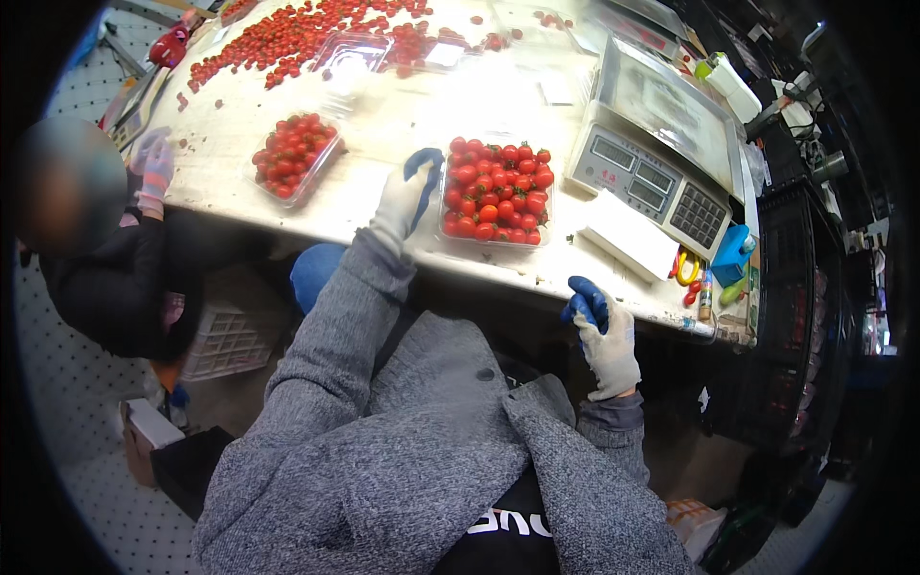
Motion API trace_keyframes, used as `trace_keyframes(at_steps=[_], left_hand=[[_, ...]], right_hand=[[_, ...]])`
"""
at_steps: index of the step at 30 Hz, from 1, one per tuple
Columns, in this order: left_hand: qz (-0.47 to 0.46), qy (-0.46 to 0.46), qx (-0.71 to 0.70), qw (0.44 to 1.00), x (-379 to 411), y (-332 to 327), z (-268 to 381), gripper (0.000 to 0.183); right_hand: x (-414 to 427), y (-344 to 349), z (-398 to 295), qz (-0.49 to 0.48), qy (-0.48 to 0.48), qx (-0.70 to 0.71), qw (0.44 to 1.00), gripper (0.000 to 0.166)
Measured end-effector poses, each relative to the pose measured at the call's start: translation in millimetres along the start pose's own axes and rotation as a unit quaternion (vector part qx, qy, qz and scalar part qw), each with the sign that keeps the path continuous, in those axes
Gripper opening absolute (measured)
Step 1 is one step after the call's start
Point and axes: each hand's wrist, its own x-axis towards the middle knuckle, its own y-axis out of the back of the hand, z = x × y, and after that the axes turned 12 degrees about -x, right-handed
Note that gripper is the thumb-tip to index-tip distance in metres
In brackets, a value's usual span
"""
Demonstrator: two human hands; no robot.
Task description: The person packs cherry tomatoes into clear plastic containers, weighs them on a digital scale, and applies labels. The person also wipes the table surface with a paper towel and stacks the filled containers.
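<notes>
My left hand (407, 198), in a white glove with blue coating, is at the left side of a clear plastic punnet (443, 231). Its fingers curve loosely, and nothing shows in them; whether they touch the punnet I cannot tell. Red cherry tomatoes (499, 190), some with green stems, fill this punnet. Near the table's front edge, to the right of the punnet, is my right hand (605, 345) in a matching glove. Its fingers are loosely bent with nothing visible between them.
A second filled punnet (296, 154) stands to the left on the white table (374, 215). Loose cherry tomatoes (287, 36) lie at the back. At right are a digital scale (640, 169), a white box (629, 233) and scissors (688, 267). A gloved co-worker (108, 287) sits at left.
</notes>
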Motion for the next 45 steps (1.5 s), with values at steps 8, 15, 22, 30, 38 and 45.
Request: trace_keyframes(at_steps=[8,15,22,30,38,45], left_hand=[[0.006,0.109,-0.134,0.985,56,-30,6,0.048],[0.026,0.081,-0.108,0.990,86,-31,22,0.071],[-0.164,0.008,0.277,0.947,43,-41,52,0.045],[-0.033,-0.062,0.459,0.886,-41,-35,33,0.066],[-0.015,0.132,0.089,0.987,-56,-38,28,0.040],[0.007,0.110,0.083,0.990,-55,-37,19,0.032]], right_hand=[[12,-14,24,0.030,0.030,0.004,0.999,0.040],[22,-9,20,0.004,-0.011,0.042,0.999,0.039],[52,-17,13,0.056,0.081,0.229,0.968,0.051],[93,-46,7,0.075,0.260,-0.365,0.891,0.069],[86,-43,-7,0.062,0.225,-0.476,0.848,0.072],[89,-45,-2,0.067,0.238,-0.517,0.819,0.071]])
